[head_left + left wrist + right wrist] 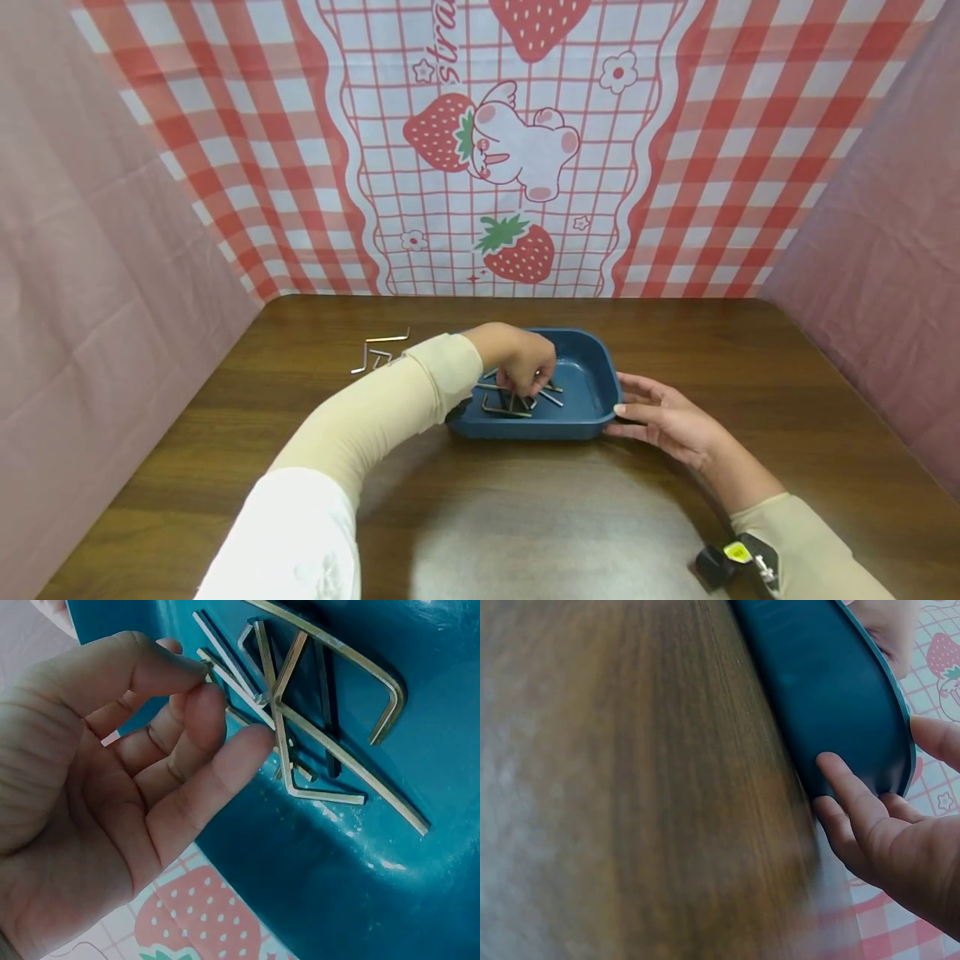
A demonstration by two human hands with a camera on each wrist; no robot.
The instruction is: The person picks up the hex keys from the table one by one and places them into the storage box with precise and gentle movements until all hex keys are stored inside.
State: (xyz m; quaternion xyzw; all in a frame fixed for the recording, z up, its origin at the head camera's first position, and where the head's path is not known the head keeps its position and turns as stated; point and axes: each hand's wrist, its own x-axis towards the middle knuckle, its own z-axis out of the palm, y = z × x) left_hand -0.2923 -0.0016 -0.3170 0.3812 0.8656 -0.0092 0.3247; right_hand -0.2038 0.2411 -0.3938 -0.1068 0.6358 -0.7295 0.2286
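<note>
A blue tray (577, 429) holds several Allen keys (352, 761), brass-coloured, silver and dark, lying crossed over one another. My left hand (525, 364) reaches down into the tray. In the left wrist view its thumb and forefinger meet on the end of a brass-coloured Allen key (236, 688); the other fingers curl close beside the pile. At the tray's right end, my right hand (667, 419) holds the corner, with the thumb on the rim and fingertips (836, 769) against the outer wall. The left hand's fingertips are partly hidden in the head view.
More Allen keys (366, 354) lie on the wooden table (525, 508) left of the tray, partly covered by the left forearm. A strawberry-patterned cloth (517, 167) hangs behind the table. Pink cloth (885, 208) walls stand at both sides.
</note>
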